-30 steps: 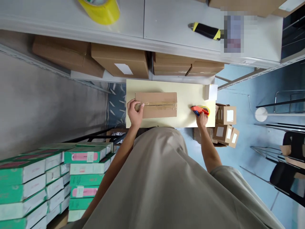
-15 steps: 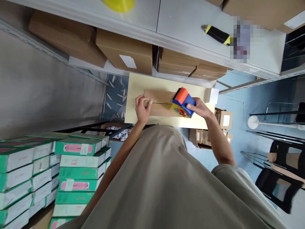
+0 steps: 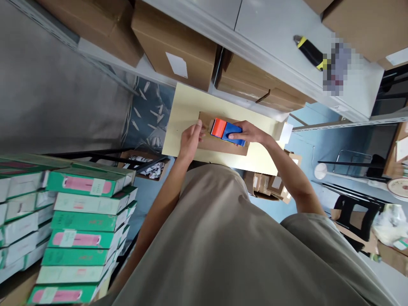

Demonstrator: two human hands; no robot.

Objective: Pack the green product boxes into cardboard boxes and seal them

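A long brown cardboard box point(image 3: 223, 147) lies on the pale yellow tabletop point(image 3: 181, 106). My left hand point(image 3: 190, 139) is at the box's left end, its fingers curled against that edge and the thumb up. In my right hand point(image 3: 250, 132) is a red and blue tape dispenser point(image 3: 227, 131), gripped by its blue body. The dispenser is over the top of the box, its toothed red end pointing at my left hand. It hides much of the box's middle seam. Whether tape touches the box there, I cannot tell.
A small white box point(image 3: 284, 131) stands at the table's right end. Above the table, a grey shelf point(image 3: 267, 51) carries a black and yellow cutter point(image 3: 310, 53). Large cartons point(image 3: 174, 42) fill the lower shelf. Green and white boxes point(image 3: 81, 219) are stacked at left. An open carton point(image 3: 145, 165) sits below the table.
My right hand has brought the tape dispenser from the table's right end leftward over the box. My left hand has stayed at the box's left end, its fingers shifting. The view has turned.
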